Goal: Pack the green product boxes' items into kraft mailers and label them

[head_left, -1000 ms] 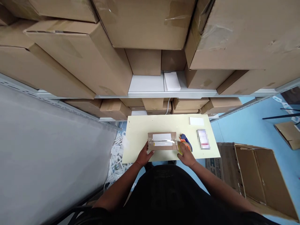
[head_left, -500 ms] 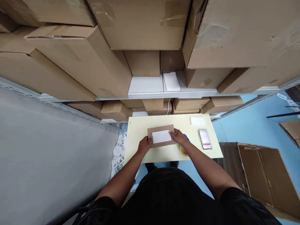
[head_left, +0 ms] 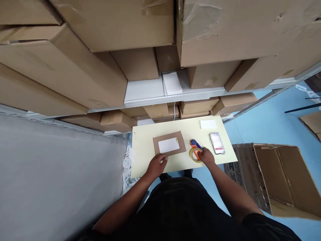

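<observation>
A flat brown cardboard box (head_left: 181, 140) with a white label (head_left: 169, 145) on top lies on the pale yellow table. My left hand (head_left: 157, 164) is at the box's near edge, fingers curled in and nothing visible in them; whether it touches the box is hard to tell. To the right, my right hand (head_left: 207, 156) is closed around the handle end of a tape dispenser (head_left: 196, 144), blue and orange with a roll of yellowish tape. The dispenser is low at the table surface, and its grip is partly hidden by my fingers.
A phone (head_left: 217, 143) and a white paper slip (head_left: 208, 124) lie at the right of the table (head_left: 142, 140). Shelves (head_left: 145, 92) of cardboard boxes rise behind it. An open carton (head_left: 273, 177) stands on the floor at right; a grey wall (head_left: 62, 167) bounds the left.
Both hands have let go of the small box, which now lies on the table. My right hand moved right and took hold of the tape dispenser. The left hand drew nearer my body.
</observation>
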### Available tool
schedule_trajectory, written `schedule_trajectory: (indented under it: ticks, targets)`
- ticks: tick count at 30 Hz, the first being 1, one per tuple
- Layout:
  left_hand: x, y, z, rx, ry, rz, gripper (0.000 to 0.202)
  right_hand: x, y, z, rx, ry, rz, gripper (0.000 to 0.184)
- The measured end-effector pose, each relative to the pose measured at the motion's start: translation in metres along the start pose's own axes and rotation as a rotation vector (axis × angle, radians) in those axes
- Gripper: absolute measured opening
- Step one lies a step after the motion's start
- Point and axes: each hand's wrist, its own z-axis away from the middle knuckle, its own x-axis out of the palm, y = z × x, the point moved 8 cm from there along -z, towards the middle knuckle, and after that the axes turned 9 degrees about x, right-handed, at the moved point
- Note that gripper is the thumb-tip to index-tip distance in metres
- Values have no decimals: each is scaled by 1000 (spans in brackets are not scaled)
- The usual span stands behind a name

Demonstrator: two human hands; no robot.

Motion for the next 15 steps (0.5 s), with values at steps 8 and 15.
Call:
schedule_trajectory:
  ticks: [8,15]
  targets:
    - [89,36,-71,-517,-224,447,46,-36,-6,51,-450,347,-303,52]
    - [126,58,-78,-564,-203,595,20,-51,2,99,-521,363,-329,68]
